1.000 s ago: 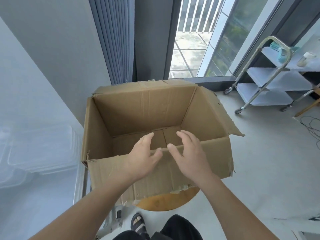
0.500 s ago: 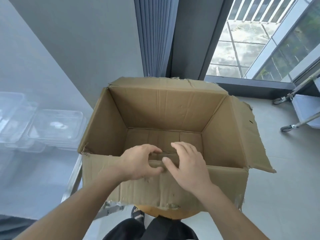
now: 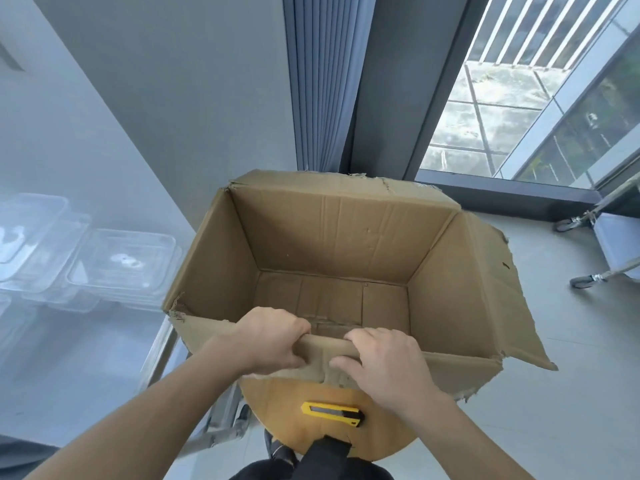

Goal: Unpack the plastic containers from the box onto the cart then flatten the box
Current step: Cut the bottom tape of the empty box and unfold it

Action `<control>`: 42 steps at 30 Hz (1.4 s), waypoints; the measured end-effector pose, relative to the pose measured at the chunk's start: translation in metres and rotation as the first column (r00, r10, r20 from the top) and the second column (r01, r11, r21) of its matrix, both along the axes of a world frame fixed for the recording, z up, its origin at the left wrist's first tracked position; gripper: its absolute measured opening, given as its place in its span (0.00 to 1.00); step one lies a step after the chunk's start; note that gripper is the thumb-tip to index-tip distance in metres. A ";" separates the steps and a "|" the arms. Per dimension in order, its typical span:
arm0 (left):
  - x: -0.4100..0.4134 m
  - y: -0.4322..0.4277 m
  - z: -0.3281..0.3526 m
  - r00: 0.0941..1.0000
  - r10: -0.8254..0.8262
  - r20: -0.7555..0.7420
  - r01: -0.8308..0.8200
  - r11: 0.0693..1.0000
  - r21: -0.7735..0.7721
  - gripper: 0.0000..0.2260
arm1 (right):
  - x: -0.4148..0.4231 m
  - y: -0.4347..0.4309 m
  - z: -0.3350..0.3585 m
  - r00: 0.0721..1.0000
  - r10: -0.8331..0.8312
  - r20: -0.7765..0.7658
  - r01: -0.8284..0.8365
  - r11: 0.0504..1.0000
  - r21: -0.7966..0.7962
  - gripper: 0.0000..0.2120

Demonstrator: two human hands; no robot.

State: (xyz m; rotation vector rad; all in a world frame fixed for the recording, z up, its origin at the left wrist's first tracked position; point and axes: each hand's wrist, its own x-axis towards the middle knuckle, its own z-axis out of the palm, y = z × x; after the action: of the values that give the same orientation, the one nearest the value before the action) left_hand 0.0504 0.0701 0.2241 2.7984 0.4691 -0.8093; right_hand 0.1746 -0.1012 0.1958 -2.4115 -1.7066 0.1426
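- The box (image 3: 346, 258) is seen open-topped and empty, stood on a round wooden stool (image 3: 287, 414), with its near wall turned toward the person.
- The near rim is gripped by the left hand (image 3: 268, 341), fingers curled over the edge and thumb pressed on the outer face.
- The same rim is clasped just beside it by the right hand (image 3: 384, 365); both hands are clenched on cardboard, nothing else is held.
- The paired grip at mid-rim is judged a way of tilting or lifting the box, so that flattening can be started.
- The plastic containers (image 3: 121, 268) are found stacked on the cart (image 3: 69, 358) to the left, well apart from the box, so unpacking looks finished.
- A yellow utility knife (image 3: 332, 412) is left on the stool, near the hands, probably kept ready for the bottom tape.
- The right flap is splayed outward, torn at its edges.
- A slip of the box off the small stool is to be watched for.
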 end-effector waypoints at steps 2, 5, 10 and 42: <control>0.007 0.004 0.010 0.996 -0.025 0.089 0.022 0.999 0.038 0.12 | 0.008 0.005 0.004 0.998 -0.036 0.046 0.032 0.996 0.088 0.19; 0.023 0.012 0.028 0.975 -0.053 0.218 0.035 0.996 0.085 0.12 | 0.028 0.013 0.019 0.989 -0.099 0.112 0.074 0.977 0.201 0.20; 0.048 0.033 0.055 0.904 -0.030 0.427 -0.019 0.994 0.109 0.17 | 0.059 0.027 0.049 0.964 -0.222 0.149 0.185 0.956 0.228 0.21; 0.074 0.079 -0.056 0.834 0.358 0.419 -0.396 0.918 0.004 0.31 | 0.165 0.055 -0.015 0.931 -0.334 0.149 0.348 0.933 -0.086 0.38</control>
State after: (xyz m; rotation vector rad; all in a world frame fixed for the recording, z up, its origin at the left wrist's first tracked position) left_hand 0.1243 0.1488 0.1681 2.7036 0.9558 -0.1072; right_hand 0.3391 -0.0466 0.1803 -2.8147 -1.3253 0.0287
